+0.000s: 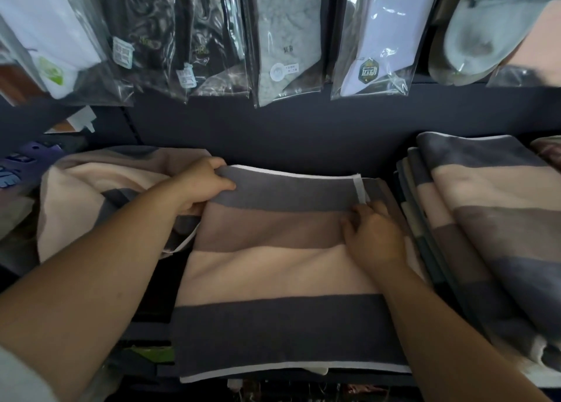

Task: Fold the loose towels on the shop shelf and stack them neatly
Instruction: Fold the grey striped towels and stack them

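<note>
We can read only 运动 on the dark hexagonal label [368, 72] of the white sock packet [387, 34]; the other packets' stickers [122, 55] are too blurred for us.

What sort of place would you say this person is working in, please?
Probably a shop display: bagged socks with labels hang on a dark back panel above stacks of folded striped towels.

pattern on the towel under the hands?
The towel has broad stripes of dark grey, taupe, pale peach and dark grey, with white hems. Head view.
</note>
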Demonstrator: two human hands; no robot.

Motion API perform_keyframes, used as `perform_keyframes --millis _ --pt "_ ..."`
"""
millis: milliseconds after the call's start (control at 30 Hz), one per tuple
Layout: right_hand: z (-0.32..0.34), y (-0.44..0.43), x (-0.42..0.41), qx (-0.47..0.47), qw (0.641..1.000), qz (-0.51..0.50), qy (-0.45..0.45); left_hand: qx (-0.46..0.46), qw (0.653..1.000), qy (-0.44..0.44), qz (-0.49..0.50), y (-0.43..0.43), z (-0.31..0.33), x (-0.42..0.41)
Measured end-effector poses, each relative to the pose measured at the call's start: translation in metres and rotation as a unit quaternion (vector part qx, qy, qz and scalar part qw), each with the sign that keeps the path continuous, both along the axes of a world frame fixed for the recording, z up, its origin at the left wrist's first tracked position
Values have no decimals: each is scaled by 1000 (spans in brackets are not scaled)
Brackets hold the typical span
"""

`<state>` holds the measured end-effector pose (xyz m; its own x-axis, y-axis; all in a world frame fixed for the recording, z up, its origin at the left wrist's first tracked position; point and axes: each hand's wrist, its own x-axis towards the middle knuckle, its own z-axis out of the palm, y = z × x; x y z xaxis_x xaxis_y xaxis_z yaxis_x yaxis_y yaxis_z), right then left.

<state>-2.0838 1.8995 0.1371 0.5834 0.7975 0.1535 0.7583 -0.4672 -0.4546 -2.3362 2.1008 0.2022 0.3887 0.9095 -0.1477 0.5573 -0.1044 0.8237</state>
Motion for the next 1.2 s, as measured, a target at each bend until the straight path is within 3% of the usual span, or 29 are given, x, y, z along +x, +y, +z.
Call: perform_keyframes --millis 167,333,467,533,600,733,800,867,933,1033,1133,1200 --pt "0 -2 -3 -3 1000 6 -8 38 998 -59 -10 0 13 -19" --pt "6 -6 -9 -8 1000 20 -19 47 998 -9 -49 -1 27 -27" --pt "10 -3 -18 -12 998 54 18 20 995 -100 -18 7 36 -34" --pt "12 3 -30 -2 994 95 58 85 995 -46 12 18 41 -41" --pt "16 11 -44 -3 985 133 107 182 980 73 31 31 43 -52" --pt "20 25 -56 -31 975 169 143 292 904 311 26 37 35 -66" --pt "21 27 -51 -30 974 161 158 383 848 364 39 19 33 -58" --pt "19 27 -43 -18 972 150 179 458 825 330 27 -16 30 -45" --pt "16 26 -35 6 962 129 240 463 853 237 -34 -67 21 -29" --pt "17 26 -30 35 926 97 363 365 903 140 -177 -152 -3 -8" --pt "17 25 -28 48 919 103 377 272 907 136 -290 -204 -35 10" --pt "17 23 -30 48 915 104 386 298 886 156 -320 -216 -55 13"
